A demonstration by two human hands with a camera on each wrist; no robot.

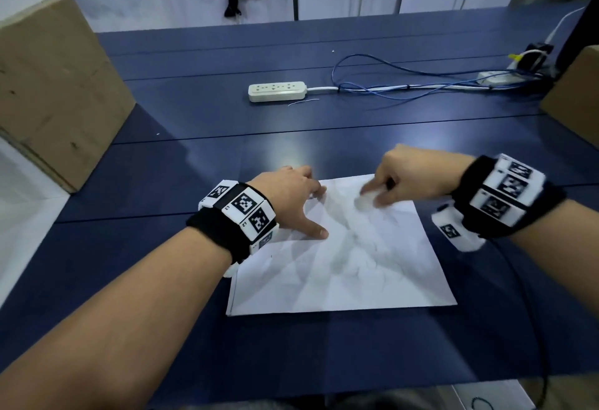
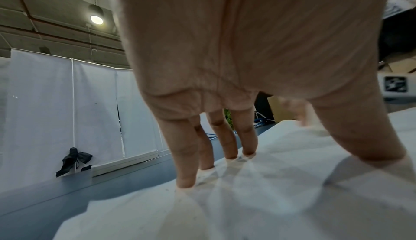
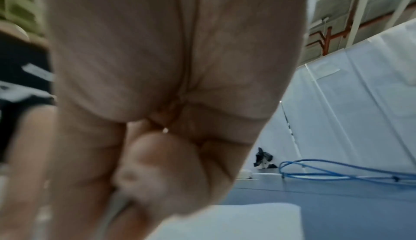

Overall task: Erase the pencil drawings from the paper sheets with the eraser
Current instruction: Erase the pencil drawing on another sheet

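Seen from the head camera: left hand (image 1: 291,194) spread flat on the near-left part of the paper sheet (image 1: 350,267), straight fingertips (image 2: 185,181) and thumb pressing it to the dark blue bench (image 1: 194,157) — probably to stop it sliding or buckling under rubbing. Right hand (image 1: 405,179) curled in a narrow grip, pinching a small white eraser (image 1: 363,199) against the sheet's far edge — blurred, likely mid-stroke. Faint grey pencil marks across the creased sheet; much apparently left to erase.
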